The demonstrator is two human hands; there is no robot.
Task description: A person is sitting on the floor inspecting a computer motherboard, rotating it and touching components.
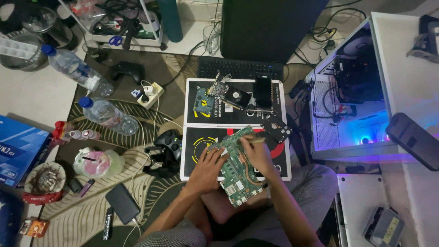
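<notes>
Both hands (208, 168) bent over motherboard (235, 171)

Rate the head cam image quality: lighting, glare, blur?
Head view: dim room overall; blue-purple glow from the open computer case blows out its lower corner and tints the floor beside it. Green circuit board is readable but soft; the left hand and right hand on it show slight motion blur. Wide-angle bending at the edges; dark monitor shows no glare.
</notes>
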